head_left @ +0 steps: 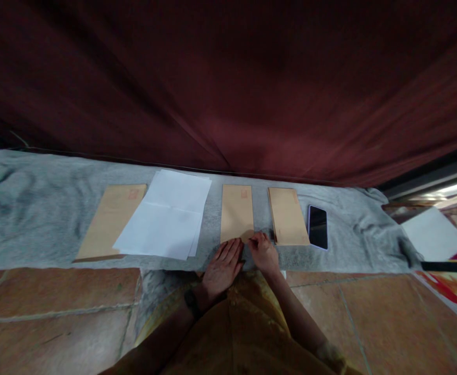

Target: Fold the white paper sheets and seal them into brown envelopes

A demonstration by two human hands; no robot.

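Note:
A brown paper envelope (236, 211) lies in front of me on the grey cloth, with small red print near its upper right corner. My left hand (222, 265) rests flat across its near edge, fingers stretched out. At the near right corner of that envelope, my right hand (264, 254) has its fingers curled and pinched together on the edge; the fingertips are partly hidden. Just right of that hand is a small stack of brown envelopes (288, 216). White paper sheets (163, 213) lie to the left, overlapping a larger pile of brown envelopes (107, 221).
A phone (318, 227) with a dark screen lies right of the envelope stack. The grey cloth (40, 208) covers a long narrow surface, backed by a dark red curtain (228, 94). White paper (433, 234) and colourful printed items are at the far right. Tiled floor (56, 312) shows below.

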